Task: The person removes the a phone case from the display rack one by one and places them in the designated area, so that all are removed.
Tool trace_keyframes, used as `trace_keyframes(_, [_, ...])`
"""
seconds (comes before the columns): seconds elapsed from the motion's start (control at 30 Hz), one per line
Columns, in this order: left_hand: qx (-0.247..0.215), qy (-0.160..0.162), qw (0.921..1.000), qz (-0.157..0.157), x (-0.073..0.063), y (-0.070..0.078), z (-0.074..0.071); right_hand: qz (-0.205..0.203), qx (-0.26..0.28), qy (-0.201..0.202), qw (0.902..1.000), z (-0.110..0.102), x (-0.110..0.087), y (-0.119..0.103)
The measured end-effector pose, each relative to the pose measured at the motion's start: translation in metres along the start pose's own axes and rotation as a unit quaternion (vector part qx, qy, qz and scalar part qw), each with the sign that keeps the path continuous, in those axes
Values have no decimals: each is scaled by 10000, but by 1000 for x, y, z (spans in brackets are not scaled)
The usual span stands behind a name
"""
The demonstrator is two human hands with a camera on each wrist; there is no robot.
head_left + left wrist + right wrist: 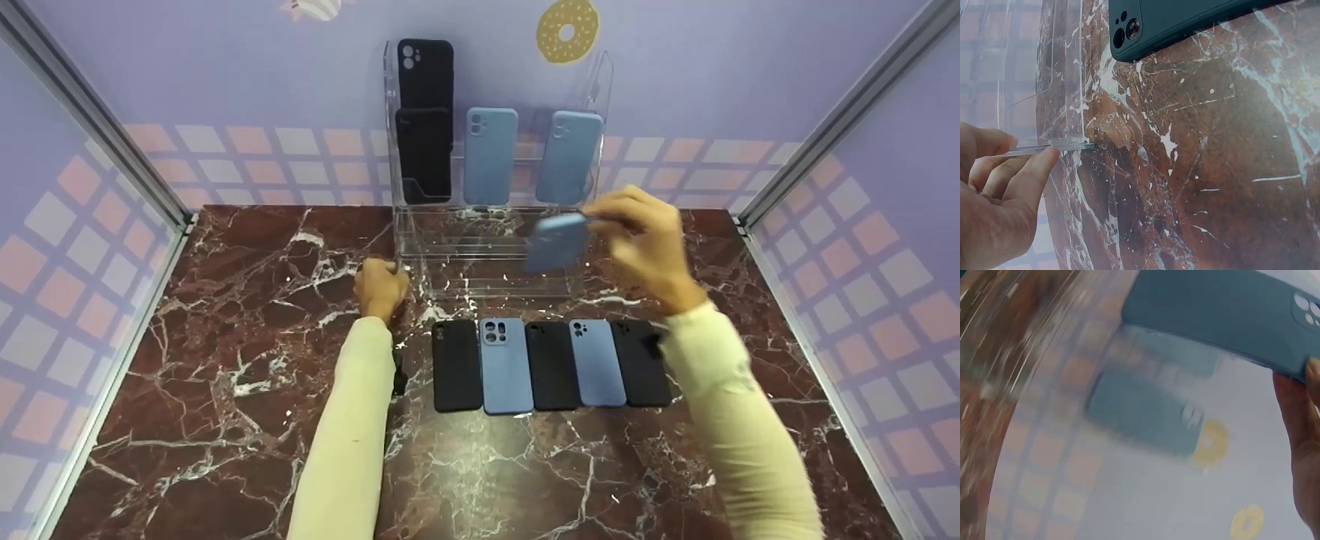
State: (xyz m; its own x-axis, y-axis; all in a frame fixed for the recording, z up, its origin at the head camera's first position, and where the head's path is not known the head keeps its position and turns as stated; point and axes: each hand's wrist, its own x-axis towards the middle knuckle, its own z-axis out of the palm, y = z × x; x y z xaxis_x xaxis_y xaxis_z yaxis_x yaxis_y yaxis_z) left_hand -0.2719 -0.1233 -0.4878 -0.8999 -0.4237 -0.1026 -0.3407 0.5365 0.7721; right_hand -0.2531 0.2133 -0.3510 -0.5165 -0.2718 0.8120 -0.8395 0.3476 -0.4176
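In the head view my right hand [643, 244] pinches a blue phone case [559, 244] by one edge, in front of the clear acrylic rack [495, 256]. The right wrist view shows this case [1213, 318] close up, its camera cutouts near the fingers. My left hand [381, 289] is at the rack's left front corner; in the left wrist view its thumb and fingers pinch a clear edge [1075, 145]. On the rack stand two black cases [425, 161], one behind the other, a middle blue case [490, 157] and a right blue case [570, 159].
A row of phone cases lies flat before the rack: a black one [457, 367] at left, a blue one [508, 375], a black one [555, 375], a blue one [598, 367] and a black one [643, 371]. Patterned walls enclose the marbled tabletop [247, 337].
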Motion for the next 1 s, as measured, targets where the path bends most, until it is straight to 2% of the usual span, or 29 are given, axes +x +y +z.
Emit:
trace_keyframes(0.17, [17, 51, 10000, -23, 1, -3, -1, 419, -821, -551, 9942, -42, -27, 22])
trace_keyframes(0.27, [-21, 90, 10000, 2, 1, -5, -2, 843, -1287, -889, 9841, -63, -42, 38])
trace_keyframes(0.4, [-38, 31, 10000, -56, 0, -5, -2, 1314, -1706, -1149, 9698, -84, -62, 59])
trace_keyframes(0.53, [-33, -12, 9999, -113, -1, -4, -1, 1775, -1920, -1458, 9541, -103, -81, 75])
trace_keyframes(0.7, [-106, -50, 9998, -174, -2, -1, 0, 2346, -2154, -1979, 9270, -123, -104, 89])
trace_keyframes(1.0, [-68, 0, 9999, -101, -2, 2, 1, 3390, -1920, -2218, 8939, -139, -123, 104])
